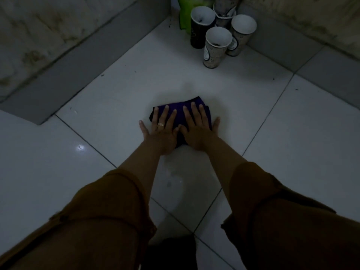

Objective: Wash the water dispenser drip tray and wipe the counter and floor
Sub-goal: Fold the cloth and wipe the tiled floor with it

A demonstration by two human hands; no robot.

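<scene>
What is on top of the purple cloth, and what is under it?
The left hand and right hand press flat on the purple cloth. It lies on white floor tile; the patch beneath is covered, unseen.

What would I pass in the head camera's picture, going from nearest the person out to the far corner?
Sleeves → left hand and right hand, side by side, flat on the cloth → paper cups → green bag.

On the cloth [180,106] lie left hand [162,133] and right hand [198,131], cups [218,45] behind.
</scene>
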